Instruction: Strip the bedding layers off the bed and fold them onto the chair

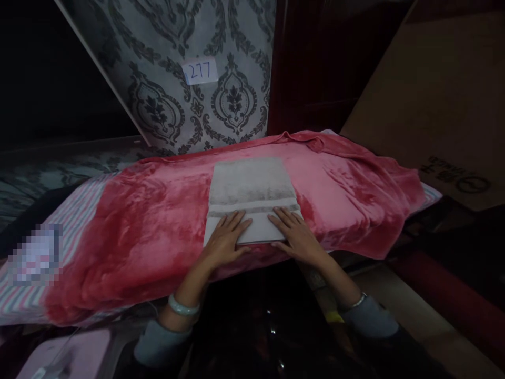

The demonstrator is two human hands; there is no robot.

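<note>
A grey towel (252,181) with paler stripes lies flat on a red and pink plush blanket (169,231). Its near end is a smooth whitish panel (258,226) with a thin dark line along the front edge; whether this is part of the towel or a separate flat piece I cannot tell. My left hand (224,239) rests on the panel's near left corner, fingers spread and flat. On the near right corner lies my right hand (298,234), also flat with its fingers apart. Both thumbs are by the front edge, and neither hand grasps anything.
Striped cloth (82,210) shows under the blanket at the left, with a blurred-out patch (35,255) on it. Behind stands a patterned wall (193,116) with a paper label (200,71) reading 277. A large cardboard box (437,105) leans at the right; a pink stool-like object (67,355) is lower left.
</note>
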